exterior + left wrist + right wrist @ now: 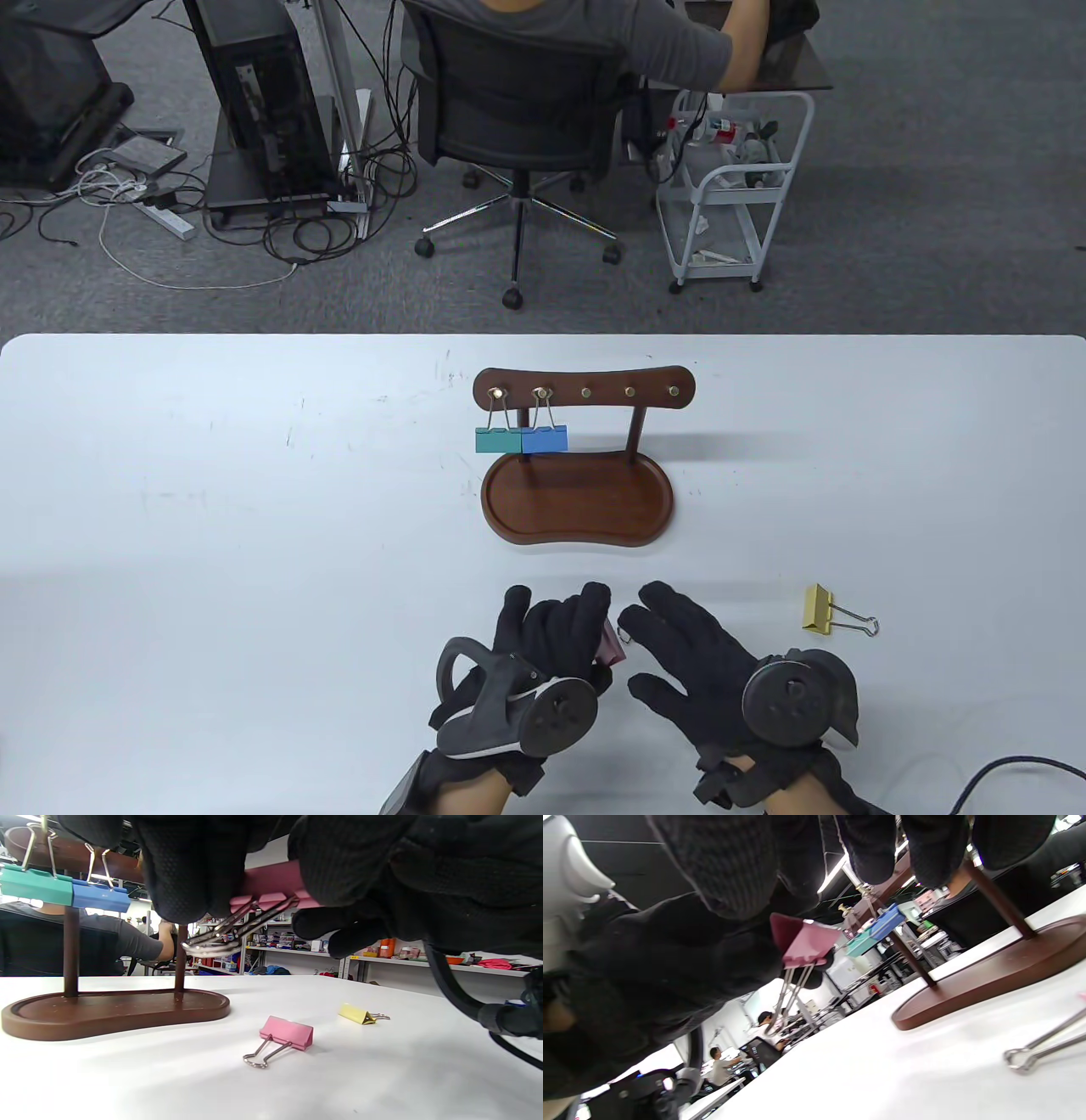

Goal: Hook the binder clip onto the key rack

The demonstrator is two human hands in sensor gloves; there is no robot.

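Left hand (543, 645): I see its fingers clamped on a pink binder clip (271, 885) — lifted off the table, wire handles free.
Right hand (704, 662): fingers spread, holding nothing.
Key rack (577, 501): far of both hands — teal clip (497, 439) and blue clip (545, 438) hang on its left pegs.
Yellow clip (820, 608): on the table, right.

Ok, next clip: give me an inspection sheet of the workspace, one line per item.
Surface: white table, faint scuffs.
Job's things: key rack holds green clip and blue clip on its two leftmost hooks; three hooks bare. Pink clip gripped in left hand; second pink clip and yellow clip lie on the table.
Clutter: nothing seen.
Grippers: right hand open beside the left hand.
Cables: black cable, near right edge.
Surroundings: seated person, white cart.
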